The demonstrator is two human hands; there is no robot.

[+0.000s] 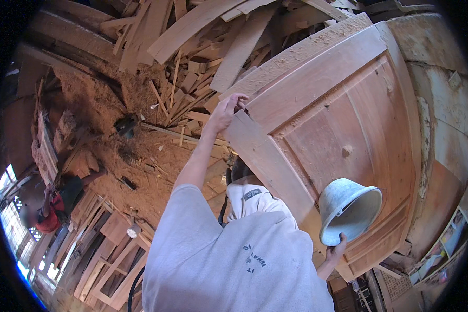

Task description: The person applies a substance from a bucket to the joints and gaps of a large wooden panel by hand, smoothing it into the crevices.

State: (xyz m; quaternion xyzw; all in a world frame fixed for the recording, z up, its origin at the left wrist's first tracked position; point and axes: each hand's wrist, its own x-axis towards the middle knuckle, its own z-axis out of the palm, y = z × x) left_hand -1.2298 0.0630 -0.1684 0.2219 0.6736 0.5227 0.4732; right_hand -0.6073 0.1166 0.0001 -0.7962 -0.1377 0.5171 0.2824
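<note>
At the near left corner of a panelled wooden door (317,130), my left hand (227,113) is closed with its fingers curled over the edge. The door is reddish-brown with recessed panels, and sawdust lies on it. My right hand (336,252) grips the lower rim of a pale grey bucket (348,200). The bucket is tilted, its mouth facing right and toward me. It is over the door's right-hand part, but I cannot tell whether they touch. Most of my right forearm is hidden behind my grey shirt.
Offcuts (187,83) and long boards (244,47) are heaped beyond the door. Sawdust covers the floor (166,166) at left. Wooden frames (109,265) stand at lower left. Another person in red (48,221) is at far left. Large panels (444,114) stand at right.
</note>
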